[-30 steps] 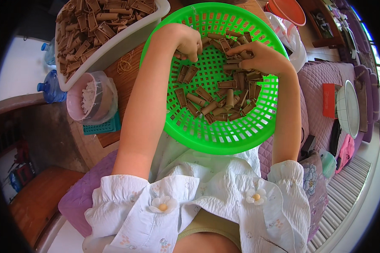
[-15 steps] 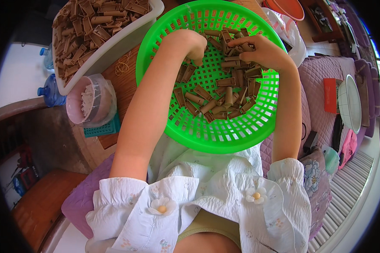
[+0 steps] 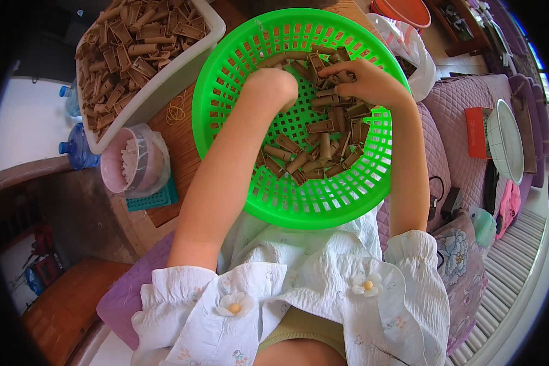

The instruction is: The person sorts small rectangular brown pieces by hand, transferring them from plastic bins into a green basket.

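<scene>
The right hand was seen pinching a brown tube at the green basket's far side, while the left hand, curled shut, was held just left of it.

A white blouse with short puffy sleeves is worn; small fabric flowers are sewn on it.

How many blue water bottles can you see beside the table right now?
2. One blue water bottle lies at the far left beside the white tray; the other blue bottle is just below it, next to the pink tub. More may be hidden beyond them.
</scene>
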The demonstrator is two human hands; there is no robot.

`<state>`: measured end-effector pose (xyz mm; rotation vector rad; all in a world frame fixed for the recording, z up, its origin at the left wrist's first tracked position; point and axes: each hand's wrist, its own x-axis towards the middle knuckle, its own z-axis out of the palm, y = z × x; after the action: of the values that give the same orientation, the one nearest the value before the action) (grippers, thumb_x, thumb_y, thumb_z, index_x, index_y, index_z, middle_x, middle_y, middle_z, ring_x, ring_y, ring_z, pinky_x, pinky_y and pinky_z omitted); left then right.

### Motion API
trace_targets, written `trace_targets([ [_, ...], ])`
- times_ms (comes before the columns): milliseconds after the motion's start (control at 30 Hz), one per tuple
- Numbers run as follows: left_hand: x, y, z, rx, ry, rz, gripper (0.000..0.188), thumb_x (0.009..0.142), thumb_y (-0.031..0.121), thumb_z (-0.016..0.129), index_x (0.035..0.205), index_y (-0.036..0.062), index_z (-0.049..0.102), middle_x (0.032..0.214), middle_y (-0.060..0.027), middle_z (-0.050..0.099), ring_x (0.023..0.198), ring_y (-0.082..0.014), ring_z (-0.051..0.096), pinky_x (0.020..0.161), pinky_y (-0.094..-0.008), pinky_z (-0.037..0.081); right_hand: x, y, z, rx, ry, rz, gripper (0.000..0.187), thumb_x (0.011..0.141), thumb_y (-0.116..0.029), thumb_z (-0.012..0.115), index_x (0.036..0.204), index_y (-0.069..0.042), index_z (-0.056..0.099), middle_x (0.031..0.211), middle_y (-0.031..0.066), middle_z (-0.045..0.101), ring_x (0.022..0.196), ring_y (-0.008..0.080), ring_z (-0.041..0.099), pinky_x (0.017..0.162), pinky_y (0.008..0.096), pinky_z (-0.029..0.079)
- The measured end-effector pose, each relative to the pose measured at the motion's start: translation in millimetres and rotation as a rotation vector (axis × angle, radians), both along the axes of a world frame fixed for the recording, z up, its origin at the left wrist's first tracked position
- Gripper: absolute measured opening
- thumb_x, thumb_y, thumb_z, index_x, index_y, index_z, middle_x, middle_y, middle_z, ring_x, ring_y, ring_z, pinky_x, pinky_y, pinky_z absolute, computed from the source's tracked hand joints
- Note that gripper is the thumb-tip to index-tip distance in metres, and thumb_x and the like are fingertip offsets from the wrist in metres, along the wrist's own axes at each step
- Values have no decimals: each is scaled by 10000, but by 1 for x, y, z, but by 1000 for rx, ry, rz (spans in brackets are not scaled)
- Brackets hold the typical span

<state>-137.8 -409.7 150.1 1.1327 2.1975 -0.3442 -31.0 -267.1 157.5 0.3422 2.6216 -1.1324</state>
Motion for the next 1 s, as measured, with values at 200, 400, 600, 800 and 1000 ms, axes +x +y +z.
trace_targets([
  [200, 17, 6, -7, 32, 55, 64, 431, 733, 66, 531, 1163, 46, 555, 1400, -185, 252, 1100, -316, 515, 844, -390, 480, -2, 3, -4, -32, 23, 7, 415, 687, -127, 592, 1102, -126, 612, 686, 14, 471, 635, 95, 437, 581, 251, 374],
  [400, 16, 8, -18, 26, 113, -12, 405, 804, 200, 487, 1198, 128, 547, 1448, -108, 177, 1118, -202, 516, 691, -299, 501, -4, 3, -2, -33, 43, 17, 407, 694, -120, 588, 1101, -119, 611, 693, 14, 477, 637, 96, 439, 586, 251, 379],
  [600, 1, 3, -20, 40, 69, -94, 440, 799, 171, 493, 1235, 118, 508, 1440, -120, 196, 1137, -247, 495, 816, -355, 476, -8, 0, 7, -6, 83, 1, 407, 696, -115, 588, 1102, -119, 610, 686, 12, 487, 624, 92, 438, 580, 246, 376],
  [800, -36, -17, -12, 136, -195, -160, 663, 702, 265, 643, 1264, -4, 415, 1381, -72, 308, 1113, -222, 485, 878, -322, 429, -13, 1, 19, -10, 104, -8, 392, 700, -112, 601, 1091, -101, 613, 676, -11, 499, 643, 80, 486, 589, 258, 402],
  [1000, -63, -37, 1, 732, -938, -333, 700, 731, 283, 675, 1316, 36, 380, 1400, -68, 296, 885, -130, 530, 695, -269, 424, -8, 4, 34, -439, 52, -244, 380, 758, -111, 591, 1133, -50, 574, 665, -37, 455, 589, 51, 468, 431, 190, 345],
])
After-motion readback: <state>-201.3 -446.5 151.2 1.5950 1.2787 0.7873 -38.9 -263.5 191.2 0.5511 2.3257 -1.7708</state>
